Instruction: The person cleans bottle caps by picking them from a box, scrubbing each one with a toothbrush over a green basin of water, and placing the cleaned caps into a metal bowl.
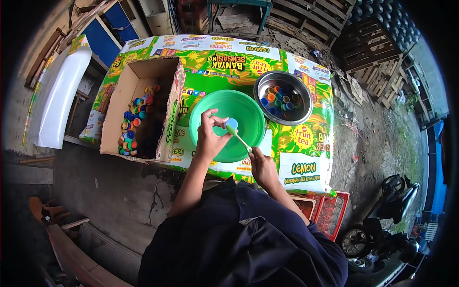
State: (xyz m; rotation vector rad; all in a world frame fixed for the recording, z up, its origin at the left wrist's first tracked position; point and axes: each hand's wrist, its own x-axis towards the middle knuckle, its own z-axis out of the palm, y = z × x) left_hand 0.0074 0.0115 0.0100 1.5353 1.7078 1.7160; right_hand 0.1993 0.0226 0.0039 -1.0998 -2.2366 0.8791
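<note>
My left hand (pixel 212 134) is closed on a light blue bottle cap (pixel 231 123), above a green plastic basin (pixel 201 106). In my right hand (pixel 262 165) is the handle of a toothbrush (pixel 241 140), pale green and white. Its head lies against the cap, over the basin. Beyond the basin to the right stands a metal bowl (pixel 306 109) with several coloured bottle caps (pixel 278 97) in it. At the left is an open cardboard box (pixel 113 109) holding many more caps (pixel 134 122) in mixed colours.
A green and yellow printed sheet (pixel 229 67) covers the table. Red plastic crates (pixel 332 213) stand below its right front edge. Wooden pallets (pixel 373 45) lean at the back right, and a motorbike (pixel 377 234) is parked at the right. A white sheet (pixel 67 98) hangs at the left.
</note>
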